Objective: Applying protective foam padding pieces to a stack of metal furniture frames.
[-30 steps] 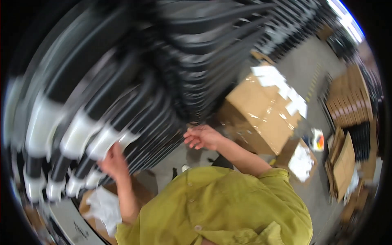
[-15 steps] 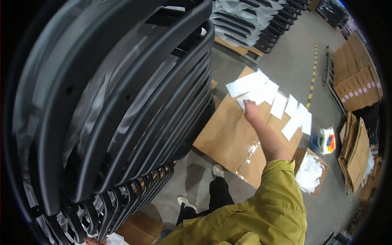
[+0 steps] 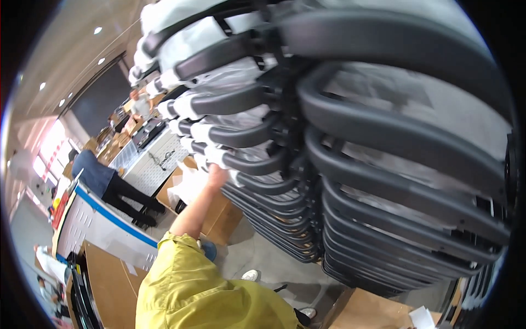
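Observation:
My left hand reaches up from a yellow-green sleeve to a tall stack of curved black metal frames. Its fingers close at a white wrap on one of the bar ends; the fingertips are partly hidden and blurred. Several bar ends above it carry similar white wraps. Cloudy plastic film lies between the frames. My right hand is out of view.
Below the stack stand an open cardboard box with white material and a blue container. A large carton with a white sheet lies at lower right. Left are a blue-edged white workbench and a bending person; others stand farther back.
The view has swung left, away from the white sheets on the carton that my right hand was touching. That hand has left the picture; my left hand now shows fully at the frame ends.

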